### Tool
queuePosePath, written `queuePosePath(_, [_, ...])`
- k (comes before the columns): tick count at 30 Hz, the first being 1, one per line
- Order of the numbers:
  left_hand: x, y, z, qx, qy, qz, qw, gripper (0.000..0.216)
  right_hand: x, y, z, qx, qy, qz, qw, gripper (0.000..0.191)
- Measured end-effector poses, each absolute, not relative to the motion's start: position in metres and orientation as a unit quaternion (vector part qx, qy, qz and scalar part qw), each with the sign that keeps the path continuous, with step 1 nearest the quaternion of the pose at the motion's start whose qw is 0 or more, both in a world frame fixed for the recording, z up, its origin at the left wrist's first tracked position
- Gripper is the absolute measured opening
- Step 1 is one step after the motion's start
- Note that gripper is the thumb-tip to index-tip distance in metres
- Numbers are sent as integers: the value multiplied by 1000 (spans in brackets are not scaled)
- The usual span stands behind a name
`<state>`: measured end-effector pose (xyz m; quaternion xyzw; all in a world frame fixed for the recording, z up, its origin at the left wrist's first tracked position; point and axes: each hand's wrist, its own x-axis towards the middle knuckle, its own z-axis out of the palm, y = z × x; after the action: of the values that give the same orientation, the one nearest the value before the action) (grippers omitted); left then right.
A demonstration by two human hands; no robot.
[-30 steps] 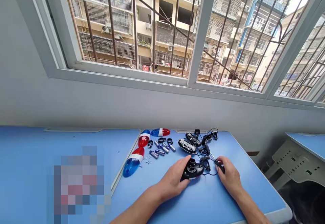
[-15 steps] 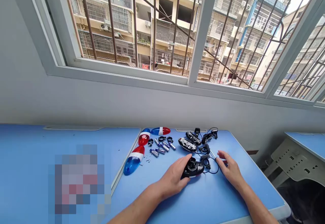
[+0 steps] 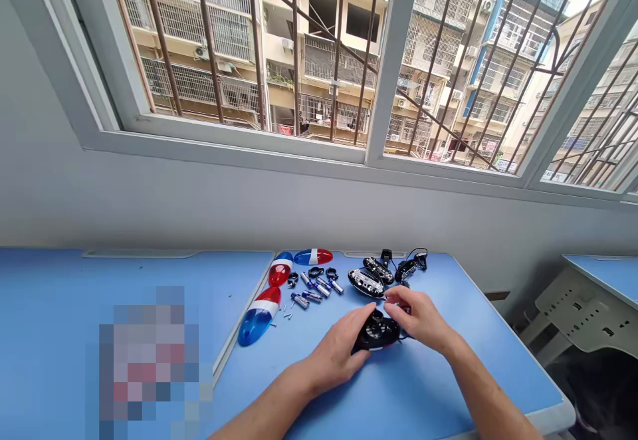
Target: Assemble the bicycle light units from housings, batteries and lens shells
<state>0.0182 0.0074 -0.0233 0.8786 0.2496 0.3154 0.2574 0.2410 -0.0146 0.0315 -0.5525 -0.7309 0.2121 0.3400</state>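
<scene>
My left hand [image 3: 343, 345] lies on the blue table [image 3: 399, 393] with its fingers curled round the left side of a black oval light base [image 3: 377, 333]. My right hand [image 3: 417, 317] sits over the right end of that base, fingers bent and pinched at its top; what they pinch is hidden. Thin black wires run from the base under my right hand. Behind the hands lie a second black base with a silver insert [image 3: 366, 282] and black wired parts [image 3: 409, 267].
Red, white and blue lens covers [image 3: 256, 317], [image 3: 280, 271], [image 3: 313, 256] lie left of the hands, with several small batteries [image 3: 314, 290], black rings and screws between. A second blue table [image 3: 74, 307] adjoins on the left; a barred window fills the wall behind.
My right hand has moved left from the table surface beside the wires onto the black base. My left hand has stayed on the base.
</scene>
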Motion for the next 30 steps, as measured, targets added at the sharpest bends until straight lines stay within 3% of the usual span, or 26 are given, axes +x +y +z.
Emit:
queuePosePath(5, [18, 7, -19, 877, 228, 329, 268, 78, 216, -12, 62, -564, -767, 191, 239, 26])
queuePosePath(23, [19, 3, -23, 867, 232, 338, 284, 90, 231, -7, 31, -474, -689, 409, 365, 27])
queuePosePath(30, [18, 3, -25, 863, 251, 327, 291, 89, 228, -4, 27, -467, -684, 420, 370, 28])
